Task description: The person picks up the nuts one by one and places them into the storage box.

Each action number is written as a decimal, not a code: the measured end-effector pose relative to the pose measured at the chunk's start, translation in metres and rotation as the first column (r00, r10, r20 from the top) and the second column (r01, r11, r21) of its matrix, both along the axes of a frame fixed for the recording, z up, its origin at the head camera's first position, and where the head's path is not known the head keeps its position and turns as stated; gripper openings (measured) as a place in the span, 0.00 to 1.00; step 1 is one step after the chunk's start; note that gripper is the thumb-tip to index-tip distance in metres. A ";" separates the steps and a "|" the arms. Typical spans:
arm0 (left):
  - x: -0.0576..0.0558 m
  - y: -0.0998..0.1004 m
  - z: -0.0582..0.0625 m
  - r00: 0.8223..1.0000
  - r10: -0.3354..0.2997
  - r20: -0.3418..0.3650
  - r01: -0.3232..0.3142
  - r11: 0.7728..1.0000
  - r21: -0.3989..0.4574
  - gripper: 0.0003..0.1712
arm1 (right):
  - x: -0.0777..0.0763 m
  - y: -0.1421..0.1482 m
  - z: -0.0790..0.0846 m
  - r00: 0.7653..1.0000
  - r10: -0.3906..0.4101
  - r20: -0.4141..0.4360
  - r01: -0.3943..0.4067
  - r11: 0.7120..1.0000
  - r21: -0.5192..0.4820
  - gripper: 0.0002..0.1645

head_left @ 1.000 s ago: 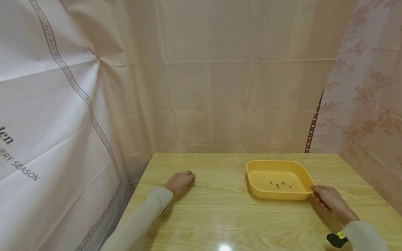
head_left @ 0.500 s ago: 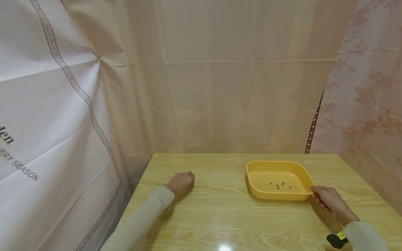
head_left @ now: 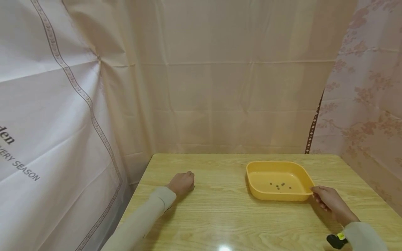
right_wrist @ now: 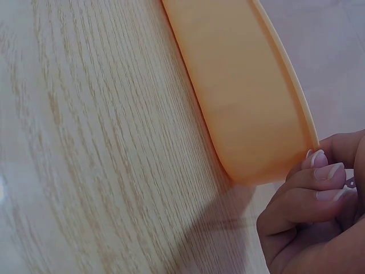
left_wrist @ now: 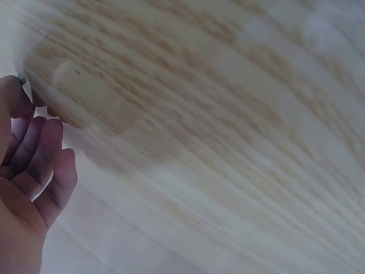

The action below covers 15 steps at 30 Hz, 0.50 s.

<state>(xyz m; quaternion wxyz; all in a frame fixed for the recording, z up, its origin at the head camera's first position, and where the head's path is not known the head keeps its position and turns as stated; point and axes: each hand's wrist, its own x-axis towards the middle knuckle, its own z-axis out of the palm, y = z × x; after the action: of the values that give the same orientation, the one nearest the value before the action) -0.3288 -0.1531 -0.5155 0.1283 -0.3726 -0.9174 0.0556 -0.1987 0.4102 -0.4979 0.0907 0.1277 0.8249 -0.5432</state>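
Note:
A yellow plastic tray (head_left: 255, 193) sits on the wood-grain table, with several small ring-like metal pieces (head_left: 277, 186) lying loose on its floor. My right hand (head_left: 331, 202) pinches the rim at its near right corner; in the right wrist view the curled fingertips (right_wrist: 328, 171) meet the tray's edge (right_wrist: 251, 97). Left of the tray, low over the table, my left hand (head_left: 182, 183) is curled with its knuckles up. In the left wrist view a small metal piece (left_wrist: 22, 79) shows at its pinched fingertips; its exact kind is too small to tell.
The wood-grain table (head_left: 220, 216) reaches back to a hanging beige cloth (head_left: 220, 104). More cloth hangs at the left and right sides. A black device with a yellow tag (head_left: 336, 240) is by the right sleeve.
My left fingers have drawn in and turned down slightly, so the small metal piece that showed below them is now mostly hidden in the head view. The right hand and tray stay put.

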 end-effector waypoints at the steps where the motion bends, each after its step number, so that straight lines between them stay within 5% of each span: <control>1: 0.000 0.000 0.000 1.000 0.007 0.008 -0.007 1.000 0.001 0.09 | 0.000 0.000 0.000 1.000 0.001 0.000 -0.001 1.000 0.001 0.24; 8: 0.001 0.001 0.003 0.998 0.038 0.054 -0.036 0.999 -0.031 0.10 | 0.000 0.001 0.000 1.000 0.012 0.010 -0.012 1.000 0.001 0.25; 15: 0.001 -0.001 0.003 0.999 -0.001 0.039 0.001 1.000 -0.004 0.08 | 0.000 0.002 0.000 1.000 0.012 0.011 -0.012 1.000 0.008 0.25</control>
<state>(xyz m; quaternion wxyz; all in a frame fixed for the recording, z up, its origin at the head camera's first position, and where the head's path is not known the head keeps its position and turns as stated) -0.3279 -0.1545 -0.5128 0.1096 -0.3741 -0.9195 0.0499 -0.1987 0.4122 -0.4980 0.0981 0.1261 0.8272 -0.5387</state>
